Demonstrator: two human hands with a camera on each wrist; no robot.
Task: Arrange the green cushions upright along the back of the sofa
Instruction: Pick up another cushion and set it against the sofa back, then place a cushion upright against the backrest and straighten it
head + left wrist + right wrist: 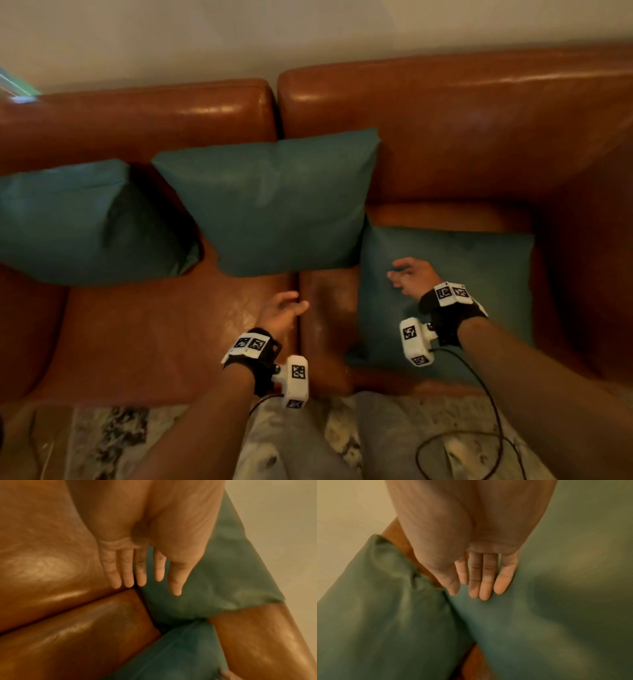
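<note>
Three green cushions are on a brown leather sofa (445, 113). The left cushion (85, 222) and the middle cushion (274, 202) lean upright against the backrest. The right cushion (479, 274) lies flat on the seat. My right hand (409, 274) hovers over the flat cushion's left part, fingers relaxed and holding nothing; in the right wrist view this hand (481, 582) is just above the flat cushion (556, 601), next to the middle cushion (376, 601). My left hand (284, 308) is open over the seat gap, below the middle cushion. The left hand (142, 574) shows straight fingers near the middle cushion (214, 581).
A patterned rug (113, 442) and my grey-trousered legs (387, 438) are in front of the sofa. A black cable (493, 421) trails from my right wrist. The sofa's right arm (589, 240) bounds the flat cushion. Bare seat leather (137, 335) lies at the left.
</note>
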